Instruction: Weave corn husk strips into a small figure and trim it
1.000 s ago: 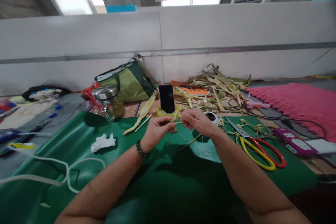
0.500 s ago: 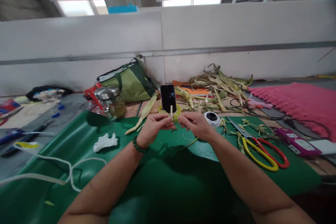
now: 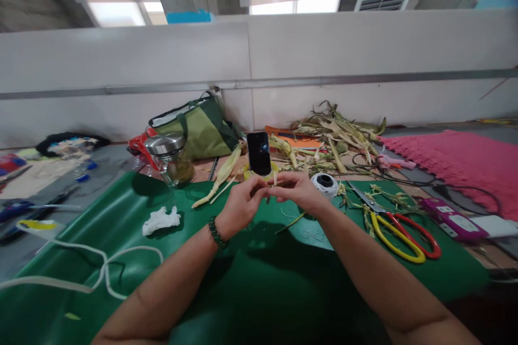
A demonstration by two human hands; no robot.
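Above the green mat (image 3: 259, 285), my left hand (image 3: 244, 200) and my right hand (image 3: 298, 192) meet with their fingertips close together. Between them a small pale strip of corn husk (image 3: 275, 178) stands up. The fingers of my right hand are closed on this strip. My left hand is pinched too, but what lies between its fingers is mostly hidden. Just behind the hands a dark phone (image 3: 258, 154) leans upright on a yellow ring (image 3: 274, 166). A spool of white thread (image 3: 325, 185) sits beside my right hand, and loose thread (image 3: 313, 235) lies on the mat.
Large scissors (image 3: 399, 234) with red and yellow handles lie at right, near a purple box (image 3: 453, 219). Dried husks (image 3: 343, 129) are heaped at the back. A glass jar (image 3: 170, 159), a green bag (image 3: 198, 132), a crumpled tissue (image 3: 161, 221) and a white cord (image 3: 106, 264) are at left.
My hands have drawn together, and the husk strip has shifted right, from my left fingertips to my right fingers. My left hand has turned slightly inward.
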